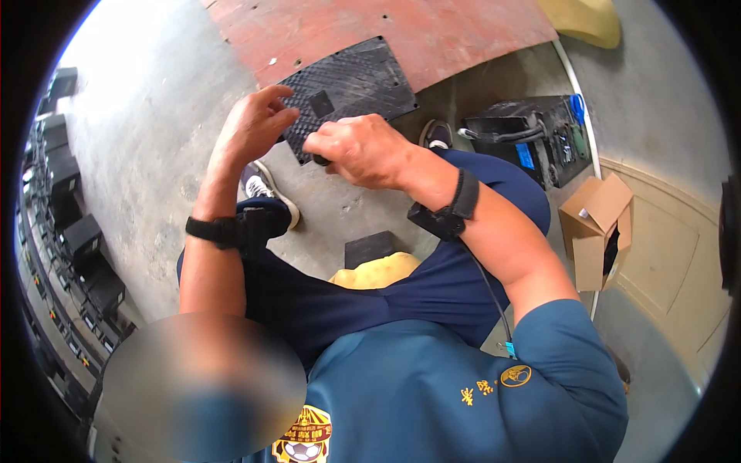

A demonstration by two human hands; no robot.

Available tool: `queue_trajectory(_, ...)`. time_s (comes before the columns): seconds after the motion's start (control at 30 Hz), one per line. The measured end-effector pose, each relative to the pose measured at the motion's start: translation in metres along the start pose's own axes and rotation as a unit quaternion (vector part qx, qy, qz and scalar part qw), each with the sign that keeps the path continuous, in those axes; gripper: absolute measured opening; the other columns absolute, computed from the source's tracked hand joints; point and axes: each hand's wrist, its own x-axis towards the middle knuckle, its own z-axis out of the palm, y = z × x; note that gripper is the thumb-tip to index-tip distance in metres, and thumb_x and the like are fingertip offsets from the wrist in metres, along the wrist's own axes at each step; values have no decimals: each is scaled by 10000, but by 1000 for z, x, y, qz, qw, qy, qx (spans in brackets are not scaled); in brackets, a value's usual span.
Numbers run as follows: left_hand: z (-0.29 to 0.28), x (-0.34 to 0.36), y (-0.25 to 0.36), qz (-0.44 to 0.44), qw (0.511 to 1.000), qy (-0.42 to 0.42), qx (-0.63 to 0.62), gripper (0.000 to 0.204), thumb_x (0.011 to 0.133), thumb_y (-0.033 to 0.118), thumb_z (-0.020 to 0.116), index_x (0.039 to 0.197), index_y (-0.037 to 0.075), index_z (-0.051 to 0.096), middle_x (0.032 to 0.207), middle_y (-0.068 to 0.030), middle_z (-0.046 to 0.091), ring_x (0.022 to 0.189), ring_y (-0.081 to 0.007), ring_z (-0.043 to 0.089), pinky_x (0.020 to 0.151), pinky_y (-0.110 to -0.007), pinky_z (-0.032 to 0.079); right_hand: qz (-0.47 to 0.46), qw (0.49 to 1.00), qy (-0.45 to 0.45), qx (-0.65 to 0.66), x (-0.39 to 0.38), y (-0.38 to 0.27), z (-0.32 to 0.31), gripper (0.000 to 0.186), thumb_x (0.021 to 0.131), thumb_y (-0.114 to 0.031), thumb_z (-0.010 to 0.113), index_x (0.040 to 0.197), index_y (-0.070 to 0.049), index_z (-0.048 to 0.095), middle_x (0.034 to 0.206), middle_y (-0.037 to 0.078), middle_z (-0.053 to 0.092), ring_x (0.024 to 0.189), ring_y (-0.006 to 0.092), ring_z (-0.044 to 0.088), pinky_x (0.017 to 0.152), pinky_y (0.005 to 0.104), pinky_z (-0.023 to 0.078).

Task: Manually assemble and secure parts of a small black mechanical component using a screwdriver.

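Note:
A black sheet with a raised diamond texture (pixel 370 73) lies partly on a red board, its near edge reaching over the floor. A small dark rectangular patch (pixel 320 104) shows on it between my hands. At the sheet's left edge is my left hand (pixel 258 119), its thumb and forefinger apart with nothing seen between them. My right hand (pixel 359 150) is closed in a fist over the sheet's near edge. A dark end of something pokes out under its fingers; the rest is hidden, so its kind cannot be made out.
The red board (pixel 463 35) spreads ahead. To the right are an open black case with tools (pixel 532 135), a white pipe (pixel 575 73) and an open cardboard box (pixel 594 224). Black boxes (pixel 81 235) line the left. A dark flat piece (pixel 369 248) lies before a yellow seat (pixel 378 272).

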Motion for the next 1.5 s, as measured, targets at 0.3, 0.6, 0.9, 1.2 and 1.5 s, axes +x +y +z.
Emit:
queue_trajectory(0.3,-1,0,-4,11,1000,8,13,370,875,185,722,1194,7,666,878,-93,699,779,-169,654,724,-328,538,45,999,-8,-2,4,-9,-3,360,753,-141,791,1057,-97,603,986,98,633,865,324,675,723,427,560)
queue_trajectory(0.6,-1,-2,-5,21,999,16,36,376,879,205,718,1202,18,668,908,-128,717,806,-208,679,744,-338,549,2,1000,-11,29,4,-6,-3,339,797,-137,750,1109,-128,618,991,91,664,898,322,693,747,432,573)
queue_trajectory(0.9,-1,-1,-5,27,999,19,37,376,880,207,719,1203,22,667,907,-148,724,805,-228,690,749,-353,558,-8,1000,10,-14,6,-10,-3,294,786,-170,773,998,-93,584,931,82,651,847,296,700,682,416,580)
queue_trajectory(1.2,-2,-2,-6,20,999,21,35,379,873,198,722,1204,22,667,902,-130,716,791,-206,674,730,-344,549,14,1000,-3,-1,4,-12,-1,355,779,-127,768,1080,-86,585,1049,105,636,832,344,692,682,432,573)
queue_trajectory(1.5,-1,-2,-3,16,999,19,32,372,875,182,716,1200,9,666,879,-100,698,786,-182,655,722,-329,541,9,1000,-7,9,0,-8,0,402,761,-100,780,1127,-81,613,1078,76,684,900,302,697,717,404,575)
